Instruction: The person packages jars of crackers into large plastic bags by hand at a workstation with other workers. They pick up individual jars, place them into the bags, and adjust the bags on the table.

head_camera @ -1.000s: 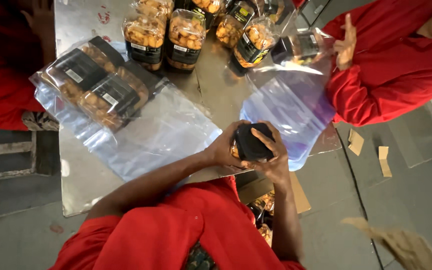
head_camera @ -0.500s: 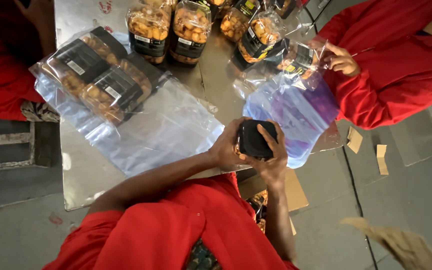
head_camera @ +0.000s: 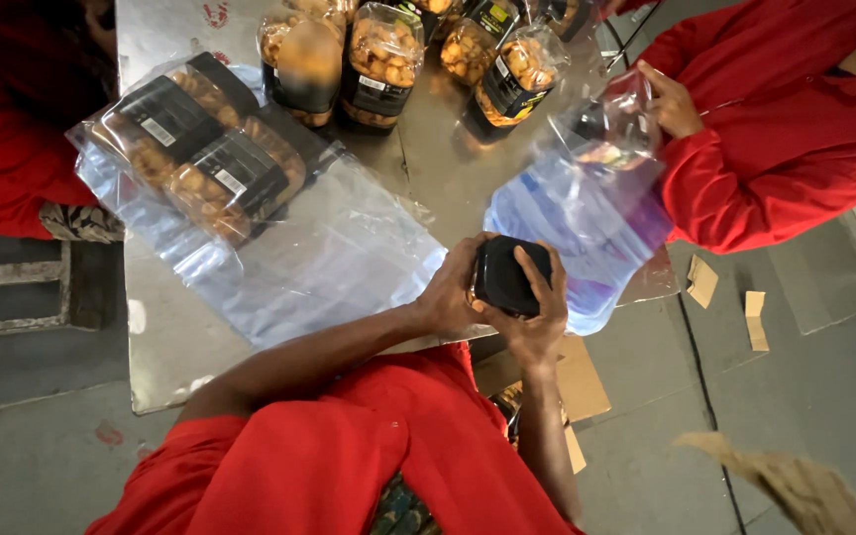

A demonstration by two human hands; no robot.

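Head view: the person in a red top has both hands at the near edge of the shiny metal surface (head_camera: pixel 438 168), closed around a small jar with a round black lid (head_camera: pixel 509 275). The left hand (head_camera: pixel 451 295) cups the jar's side from the left. The right hand (head_camera: pixel 535 322) grips from below, with its fingers (head_camera: pixel 530 269) laid over the lid. The jar is held just above the surface's edge, between a flat clear plastic bag (head_camera: pixel 339 258) on the left and a bluish, puffed-up clear bag (head_camera: pixel 587 208) on the right.

Judging by the grip, the step in hand is work on the lid itself. A twist would call for the left hand to keep the jar's body steady while the right hand turns the lid.

Farther up the surface, two black-labelled jars of golden-brown snacks (head_camera: pixel 200 149) lie side by side inside the flat bag's far end. More such jars (head_camera: pixel 380 61) stand upright beyond them. At the upper right, a co-worker's hand (head_camera: pixel 671 99) in a red sleeve pinches the top of the bluish bag. Pieces of brown cardboard (head_camera: pixel 702 280) lie on the grey floor.

Compared with a second ago, the jar and both hands sit in much the same place with the same grip. The co-worker's hand has dropped from an open, raised pose onto the bluish bag's mouth, and that bag now stands taller.
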